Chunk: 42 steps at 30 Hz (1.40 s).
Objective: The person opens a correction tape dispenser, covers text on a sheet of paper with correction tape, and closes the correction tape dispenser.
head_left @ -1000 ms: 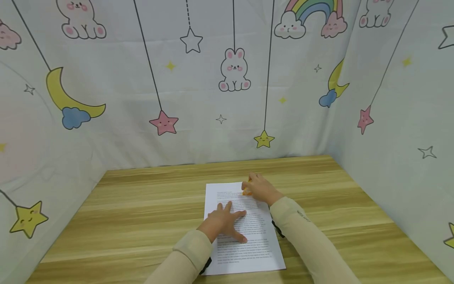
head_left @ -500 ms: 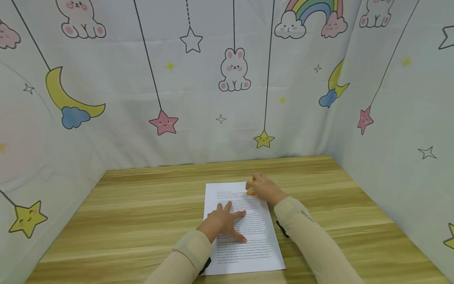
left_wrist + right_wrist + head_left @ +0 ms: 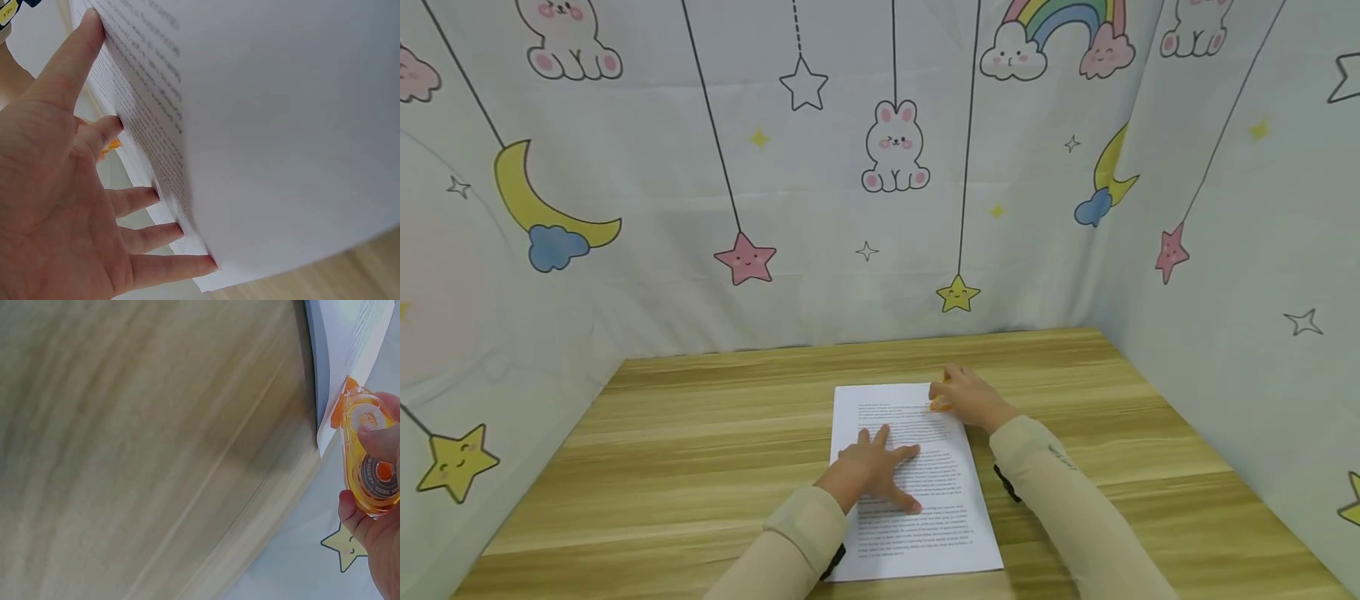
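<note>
1. While the left hand (image 3: 874, 468) rests on the printed sheet (image 3: 925, 521), its fingers are spread well apart, tips touching the page.
2. The right hand (image 3: 973, 397) has fingers and thumb clamped on an orange tape dispenser (image 3: 378, 481), which is at the sheet's far right corner area.
3. The sheet lies on a wood-grained table (image 3: 700, 467), before a white curtain (image 3: 812, 192) printed with stars, moons and rabbits.

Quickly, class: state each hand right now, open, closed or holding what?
Left hand: open, resting on the paper.
Right hand: closed, holding the orange correction tape.
</note>
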### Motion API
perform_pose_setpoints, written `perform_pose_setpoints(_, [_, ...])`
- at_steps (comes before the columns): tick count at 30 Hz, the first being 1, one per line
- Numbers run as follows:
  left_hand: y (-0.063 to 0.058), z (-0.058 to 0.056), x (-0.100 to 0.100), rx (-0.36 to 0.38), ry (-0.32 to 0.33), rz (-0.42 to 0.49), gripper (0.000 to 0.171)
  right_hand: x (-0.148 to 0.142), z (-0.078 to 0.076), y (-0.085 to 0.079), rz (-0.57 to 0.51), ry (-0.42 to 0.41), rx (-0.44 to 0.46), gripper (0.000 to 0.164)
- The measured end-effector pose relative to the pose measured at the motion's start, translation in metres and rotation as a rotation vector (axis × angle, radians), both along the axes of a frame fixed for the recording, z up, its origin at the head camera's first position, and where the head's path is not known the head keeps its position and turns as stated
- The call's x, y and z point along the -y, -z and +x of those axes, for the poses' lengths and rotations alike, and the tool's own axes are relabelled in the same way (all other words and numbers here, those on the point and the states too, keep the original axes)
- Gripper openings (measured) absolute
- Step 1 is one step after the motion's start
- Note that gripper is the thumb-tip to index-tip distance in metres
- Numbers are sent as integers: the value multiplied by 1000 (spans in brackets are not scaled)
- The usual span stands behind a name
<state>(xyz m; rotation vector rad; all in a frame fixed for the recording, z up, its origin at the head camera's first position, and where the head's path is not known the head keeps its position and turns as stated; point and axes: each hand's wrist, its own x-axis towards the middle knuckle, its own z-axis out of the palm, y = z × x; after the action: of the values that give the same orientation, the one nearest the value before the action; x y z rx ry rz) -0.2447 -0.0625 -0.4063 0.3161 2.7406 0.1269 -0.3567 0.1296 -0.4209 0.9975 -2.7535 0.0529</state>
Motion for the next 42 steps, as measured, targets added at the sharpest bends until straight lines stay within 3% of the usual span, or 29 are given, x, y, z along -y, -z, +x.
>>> perform_pose_setpoints(19, [0,0,1,18,-21,13,87,-16,-1,1,-41,-3,9,27])
perform_pose_setpoints(34, [-2,1,-1,11,1,12,87,-22,2,-3,-60,-1,29,24])
perform_pose_setpoints(38, [-2,0,0,3,5,3,87,-26,-1,0,-137,-8,63,28])
perform_pose_setpoints(42, [0,-1,1,-13,11,-10,87,-37,-6,8,-353,70,197,28])
